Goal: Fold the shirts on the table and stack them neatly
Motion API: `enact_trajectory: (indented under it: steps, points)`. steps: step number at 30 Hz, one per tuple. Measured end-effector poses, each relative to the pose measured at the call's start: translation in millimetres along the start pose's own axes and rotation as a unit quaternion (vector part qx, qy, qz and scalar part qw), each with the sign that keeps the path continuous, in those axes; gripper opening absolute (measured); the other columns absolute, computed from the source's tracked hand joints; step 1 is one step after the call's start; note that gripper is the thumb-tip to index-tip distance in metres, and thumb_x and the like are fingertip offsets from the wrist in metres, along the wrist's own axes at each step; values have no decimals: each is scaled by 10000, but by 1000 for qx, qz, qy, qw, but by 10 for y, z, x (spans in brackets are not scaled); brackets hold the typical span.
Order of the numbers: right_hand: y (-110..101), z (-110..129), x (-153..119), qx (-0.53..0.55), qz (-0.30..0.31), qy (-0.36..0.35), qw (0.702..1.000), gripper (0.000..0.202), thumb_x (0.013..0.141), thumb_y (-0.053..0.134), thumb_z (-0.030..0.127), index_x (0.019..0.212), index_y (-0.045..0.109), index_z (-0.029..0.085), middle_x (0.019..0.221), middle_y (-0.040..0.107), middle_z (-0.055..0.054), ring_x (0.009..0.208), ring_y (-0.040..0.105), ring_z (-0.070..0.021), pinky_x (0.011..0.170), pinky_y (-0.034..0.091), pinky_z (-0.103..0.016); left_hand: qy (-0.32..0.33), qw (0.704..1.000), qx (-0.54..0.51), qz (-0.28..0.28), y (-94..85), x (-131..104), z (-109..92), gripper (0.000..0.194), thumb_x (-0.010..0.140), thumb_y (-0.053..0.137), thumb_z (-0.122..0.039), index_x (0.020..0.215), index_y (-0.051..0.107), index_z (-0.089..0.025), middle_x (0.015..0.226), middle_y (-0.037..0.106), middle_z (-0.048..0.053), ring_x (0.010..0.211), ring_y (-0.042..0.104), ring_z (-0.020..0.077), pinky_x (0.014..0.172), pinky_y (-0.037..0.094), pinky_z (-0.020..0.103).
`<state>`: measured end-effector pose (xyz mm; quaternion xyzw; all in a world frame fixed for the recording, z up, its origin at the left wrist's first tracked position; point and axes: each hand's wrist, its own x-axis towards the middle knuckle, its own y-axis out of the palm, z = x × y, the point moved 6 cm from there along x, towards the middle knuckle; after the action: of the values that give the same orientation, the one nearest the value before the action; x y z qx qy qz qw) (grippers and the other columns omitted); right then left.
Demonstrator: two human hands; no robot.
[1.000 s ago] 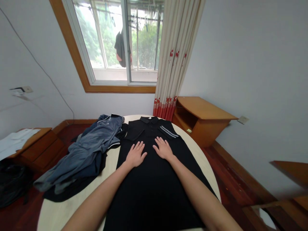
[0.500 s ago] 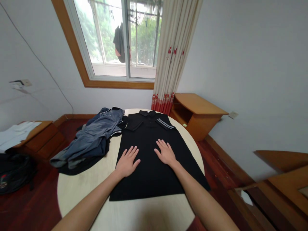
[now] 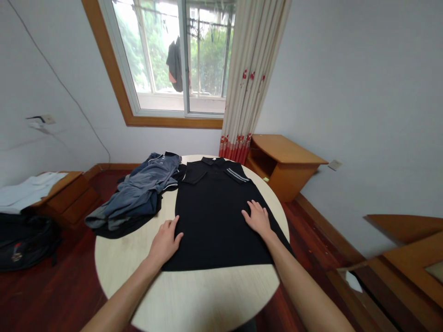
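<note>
A black polo shirt (image 3: 214, 221) lies spread flat on the round pale table (image 3: 194, 295), its collar toward the window. Its sleeves fold inward over the chest, and the right one shows two grey stripes. My left hand (image 3: 165, 242) rests at the shirt's left edge, fingers stretched out and thumb on the fabric. On the right part of the shirt lies my right hand (image 3: 258, 219), palm down with its fingers spread. Neither hand grips anything.
Left on the table is a heap of grey and dark shirts (image 3: 141, 184). A wooden cabinet (image 3: 287, 152) stands behind the table's right side. A nightstand with papers (image 3: 31, 189) and a black backpack (image 3: 27, 242) are at far left.
My hands have moved apart over the shirt: the left one out to its left edge, the right one toward its right side. The shirt stays spread flat.
</note>
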<state>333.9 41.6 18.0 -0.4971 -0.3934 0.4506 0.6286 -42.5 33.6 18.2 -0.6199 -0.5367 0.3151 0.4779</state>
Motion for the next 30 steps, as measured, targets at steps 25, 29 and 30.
enact_trajectory:
  steps: [25, 29, 30]
  points:
    - [237, 1089, 153, 477, 121, -182, 851, 385, 919, 556, 429, 1192, 654, 175, 851, 711, -30, 611, 592, -130, 601, 479, -258, 156, 858, -277, 404, 239, 255, -1521, 428, 759, 661, -321, 1164, 700, -189, 817, 714, 22, 610, 601, 144, 608, 475, 259]
    - [163, 1227, 54, 401, 109, -220, 883, 356, 894, 604, 315, 1232, 649, 214, 847, 694, -8, 661, 595, -140, 670, 476, -268, 109, 938, -212, 253, 61, 1272, -1079, 432, 922, 460, -467, 1001, 737, -145, 786, 724, 52, 561, 600, 134, 558, 472, 242]
    - [135, 1245, 41, 381, 96, -222, 892, 354, 885, 615, 298, 1229, 654, 221, 875, 690, -15, 709, 612, -152, 713, 485, -279, 78, 973, -144, 164, -21, 1584, -935, 424, 935, 440, -448, 986, 739, -151, 784, 729, 50, 596, 630, 147, 584, 489, 243]
